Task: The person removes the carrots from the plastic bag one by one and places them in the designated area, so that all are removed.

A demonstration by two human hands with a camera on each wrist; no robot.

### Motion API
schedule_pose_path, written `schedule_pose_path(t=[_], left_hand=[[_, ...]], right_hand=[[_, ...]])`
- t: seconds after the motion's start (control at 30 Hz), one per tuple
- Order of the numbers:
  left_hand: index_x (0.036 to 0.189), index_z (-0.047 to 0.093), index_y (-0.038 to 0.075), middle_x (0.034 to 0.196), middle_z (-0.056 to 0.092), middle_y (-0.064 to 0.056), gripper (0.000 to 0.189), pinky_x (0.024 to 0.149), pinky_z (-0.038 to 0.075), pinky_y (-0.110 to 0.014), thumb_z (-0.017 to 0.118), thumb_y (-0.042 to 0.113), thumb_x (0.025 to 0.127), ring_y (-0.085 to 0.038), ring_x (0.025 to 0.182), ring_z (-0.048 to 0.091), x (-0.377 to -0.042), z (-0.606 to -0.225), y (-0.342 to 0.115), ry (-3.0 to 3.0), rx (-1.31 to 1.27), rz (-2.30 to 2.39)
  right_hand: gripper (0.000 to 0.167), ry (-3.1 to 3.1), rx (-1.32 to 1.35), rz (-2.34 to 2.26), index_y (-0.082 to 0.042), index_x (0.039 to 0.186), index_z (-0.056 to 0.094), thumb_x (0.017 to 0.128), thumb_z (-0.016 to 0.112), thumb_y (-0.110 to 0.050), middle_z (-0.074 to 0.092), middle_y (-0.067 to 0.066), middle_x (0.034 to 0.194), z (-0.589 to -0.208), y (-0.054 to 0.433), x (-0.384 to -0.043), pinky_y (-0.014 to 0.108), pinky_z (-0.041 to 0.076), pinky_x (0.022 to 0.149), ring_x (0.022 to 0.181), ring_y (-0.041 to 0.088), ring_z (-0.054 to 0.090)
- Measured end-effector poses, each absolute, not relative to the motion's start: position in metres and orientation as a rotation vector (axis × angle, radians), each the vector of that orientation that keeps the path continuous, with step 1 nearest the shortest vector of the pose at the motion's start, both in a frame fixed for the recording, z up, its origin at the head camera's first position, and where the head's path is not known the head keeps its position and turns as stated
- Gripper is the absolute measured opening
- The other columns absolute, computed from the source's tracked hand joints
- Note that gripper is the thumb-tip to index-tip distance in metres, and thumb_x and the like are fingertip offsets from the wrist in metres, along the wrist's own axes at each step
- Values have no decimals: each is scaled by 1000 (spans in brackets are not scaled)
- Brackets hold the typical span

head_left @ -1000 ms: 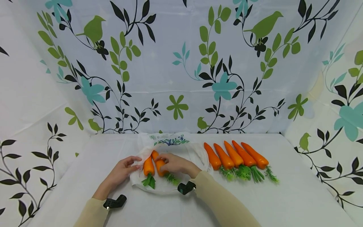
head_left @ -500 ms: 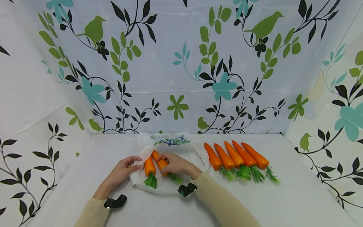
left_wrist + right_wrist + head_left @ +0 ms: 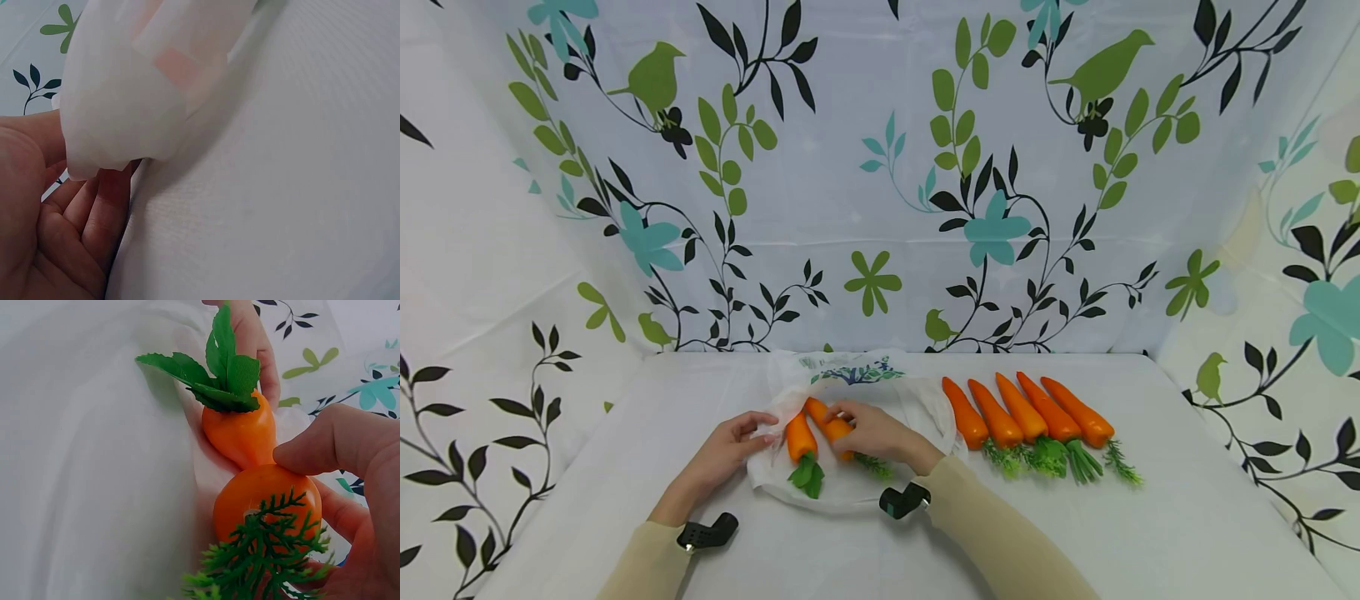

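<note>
A thin white plastic bag (image 3: 850,492) with a printed tree lies on the table, two toy carrots partly inside its mouth. My left hand (image 3: 730,454) pinches the bag's left edge; in the left wrist view the film (image 3: 119,125) passes between thumb and fingers. My right hand (image 3: 876,433) grips the right-hand carrot (image 3: 833,429), which has feathery greens (image 3: 250,562). The thumb presses its orange shoulder, while the fingers behind are partly hidden. Beside it, touching in the right wrist view, is the other carrot (image 3: 240,434) with broad leaves. Both tips point away from me.
Right of the bag, several more orange carrots (image 3: 1021,408) lie in a slanted row, green tops toward me. White cloth covers the table (image 3: 1187,517). A patterned curtain (image 3: 820,200) hangs behind the table's back edge.
My right hand has shifted slightly right with the feathery-topped carrot. The leafy carrot's top has swung a little to the right. My left hand stays at the bag's edge.
</note>
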State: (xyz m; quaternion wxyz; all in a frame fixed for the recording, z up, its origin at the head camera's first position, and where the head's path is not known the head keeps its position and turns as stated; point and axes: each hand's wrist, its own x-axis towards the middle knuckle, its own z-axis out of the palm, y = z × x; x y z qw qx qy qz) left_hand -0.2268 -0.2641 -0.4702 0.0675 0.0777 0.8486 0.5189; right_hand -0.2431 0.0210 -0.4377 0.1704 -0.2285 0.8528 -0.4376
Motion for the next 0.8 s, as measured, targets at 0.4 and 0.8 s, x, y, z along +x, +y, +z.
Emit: schedule_pose_path(t=[0.4, 0.8], left_hand=[[130, 58, 4, 133, 55, -19, 39, 79, 53, -24, 67, 21, 96, -22, 94, 59, -227, -469, -264, 2492, 226, 1640], [130, 58, 4, 139, 51, -21, 39, 79, 55, -26, 66, 22, 97, -23, 97, 61, -226, -470, -263, 2493, 220, 1643]], right_hand=[[44, 2418, -671, -1260, -20, 122, 62, 79, 70, -14, 57, 3, 127, -433, 28, -241, 32, 51, 83, 104, 20, 54], [41, 2434, -672, -1281, -19, 122, 63, 81, 69, -14, 57, 3, 126, -431, 41, -240, 31, 52, 77, 100, 20, 55]])
